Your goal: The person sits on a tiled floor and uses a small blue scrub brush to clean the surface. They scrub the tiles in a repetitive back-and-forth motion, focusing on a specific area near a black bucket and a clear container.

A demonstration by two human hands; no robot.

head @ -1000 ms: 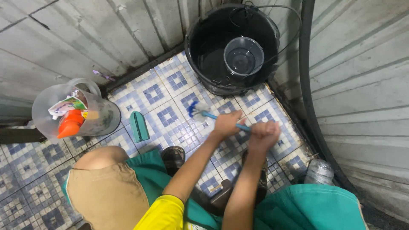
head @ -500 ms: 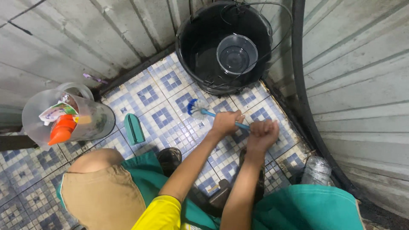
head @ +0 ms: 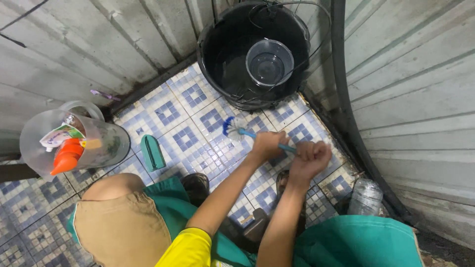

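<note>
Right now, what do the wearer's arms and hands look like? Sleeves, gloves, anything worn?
Both hands are bare: no gloves, rings or watch visible on the left hand or the right hand. The forearms are uncovered down to the wrists. A short bright yellow sleeve covers the left upper arm; the right upper arm is cut off by the frame edge, so its sleeve cannot be seen.

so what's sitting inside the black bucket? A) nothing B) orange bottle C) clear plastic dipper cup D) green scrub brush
C: a clear plastic cup sits inside the black bucket, while the orange bottle is in the clear jug at left and the green brush lies on the tiled floor.
</note>
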